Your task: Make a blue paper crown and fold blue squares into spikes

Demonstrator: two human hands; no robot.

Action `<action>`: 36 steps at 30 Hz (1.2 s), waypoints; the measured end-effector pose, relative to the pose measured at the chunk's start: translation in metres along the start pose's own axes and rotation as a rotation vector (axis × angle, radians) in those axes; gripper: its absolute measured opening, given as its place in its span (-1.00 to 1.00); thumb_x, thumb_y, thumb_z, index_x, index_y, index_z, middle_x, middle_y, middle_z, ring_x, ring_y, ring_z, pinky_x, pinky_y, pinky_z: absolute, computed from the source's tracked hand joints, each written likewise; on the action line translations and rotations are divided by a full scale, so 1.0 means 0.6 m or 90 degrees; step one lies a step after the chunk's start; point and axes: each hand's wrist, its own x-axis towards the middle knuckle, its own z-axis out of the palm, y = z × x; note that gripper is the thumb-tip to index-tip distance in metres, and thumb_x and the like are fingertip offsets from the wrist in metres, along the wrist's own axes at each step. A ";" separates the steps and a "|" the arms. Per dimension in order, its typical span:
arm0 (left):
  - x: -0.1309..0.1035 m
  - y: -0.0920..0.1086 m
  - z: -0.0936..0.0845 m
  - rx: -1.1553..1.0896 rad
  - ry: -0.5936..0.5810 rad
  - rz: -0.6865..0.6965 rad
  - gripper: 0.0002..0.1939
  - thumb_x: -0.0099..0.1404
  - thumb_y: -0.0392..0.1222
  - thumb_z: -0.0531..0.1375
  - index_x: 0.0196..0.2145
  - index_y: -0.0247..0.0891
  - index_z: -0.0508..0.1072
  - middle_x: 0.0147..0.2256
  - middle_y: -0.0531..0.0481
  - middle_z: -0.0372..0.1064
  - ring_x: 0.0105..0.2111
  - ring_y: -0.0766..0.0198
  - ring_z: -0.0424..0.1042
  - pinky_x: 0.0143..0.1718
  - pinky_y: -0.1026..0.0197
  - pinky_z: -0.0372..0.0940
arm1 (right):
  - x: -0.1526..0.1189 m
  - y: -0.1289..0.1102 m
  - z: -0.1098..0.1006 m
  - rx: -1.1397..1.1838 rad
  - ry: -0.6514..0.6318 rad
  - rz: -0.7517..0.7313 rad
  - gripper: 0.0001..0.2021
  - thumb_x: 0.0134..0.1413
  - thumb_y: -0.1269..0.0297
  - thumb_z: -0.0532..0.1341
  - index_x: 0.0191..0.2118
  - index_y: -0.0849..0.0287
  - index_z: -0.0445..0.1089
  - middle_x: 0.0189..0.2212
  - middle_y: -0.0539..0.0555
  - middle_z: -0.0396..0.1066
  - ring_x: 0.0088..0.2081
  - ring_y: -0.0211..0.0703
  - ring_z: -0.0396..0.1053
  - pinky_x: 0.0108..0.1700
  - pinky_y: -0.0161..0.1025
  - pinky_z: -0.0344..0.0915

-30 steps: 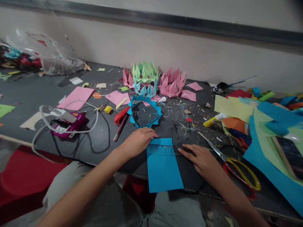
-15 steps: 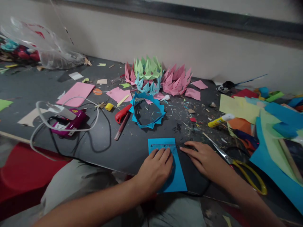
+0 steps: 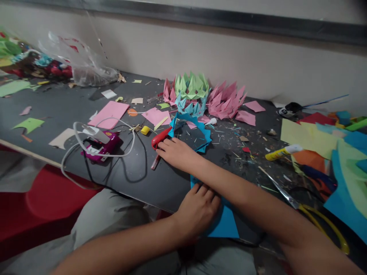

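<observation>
A sheet of blue paper (image 3: 225, 225) lies at the table's near edge. My left hand (image 3: 200, 206) rests on its upper part, palm down, fingers bent a little and nothing gripped. Crossing over the left hand, my right arm reaches leftward. My right hand (image 3: 176, 151) has its fingers stretched out beside a red plastic tool (image 3: 161, 137) with a rounded end. Under its fingertips is a reddish, pen-like stick (image 3: 155, 162), partly hidden. Behind the right wrist stands a blue pointed paper ring (image 3: 207, 133), its near side partly covered by the hand.
Paper crowns in green (image 3: 192, 86) and pink (image 3: 226, 100) stand near the wall. A purple device (image 3: 104, 147) with looped cables lies left. Scissors (image 3: 282, 189) with yellow handles, a glue stick (image 3: 282, 152) and coloured sheets (image 3: 309, 135) lie right. Paper scraps are scattered about.
My right hand has moved from beside the blue sheet across to the left, up to the red tool and the stick. My left hand stays on the sheet. The view has shifted leftward.
</observation>
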 end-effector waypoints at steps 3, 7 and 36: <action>0.000 0.000 0.004 -0.011 -0.004 -0.003 -0.85 0.25 -0.24 0.08 -0.24 -0.32 0.37 -0.26 -0.09 0.39 -0.21 0.14 0.34 -0.18 0.11 0.25 | 0.016 -0.006 0.022 0.021 -0.011 -0.084 -0.81 0.19 0.40 0.01 -0.22 0.24 0.35 -0.15 0.13 0.37 -0.11 -0.06 0.24 -0.17 -0.14 0.14; -0.003 -0.001 0.010 -0.021 -0.018 0.004 -0.83 0.24 -0.25 0.09 -0.23 -0.33 0.39 -0.26 -0.10 0.41 -0.21 0.15 0.35 -0.17 0.11 0.25 | 0.008 -0.022 0.019 0.077 -0.012 -0.140 -0.79 0.23 0.31 -0.04 -0.18 0.24 0.29 -0.27 0.10 0.39 -0.19 -0.11 0.27 -0.15 -0.17 0.11; -0.002 0.005 0.008 0.052 0.035 -0.019 -0.69 0.30 -0.21 0.03 -0.04 -0.37 0.31 -0.01 -0.13 0.31 -0.03 0.09 0.29 -0.06 0.09 0.18 | -0.269 0.058 -0.054 0.311 0.027 0.408 -0.54 0.12 0.41 -0.10 0.16 0.14 0.06 -0.30 0.14 0.36 -0.35 -0.15 0.37 -0.33 -0.22 0.29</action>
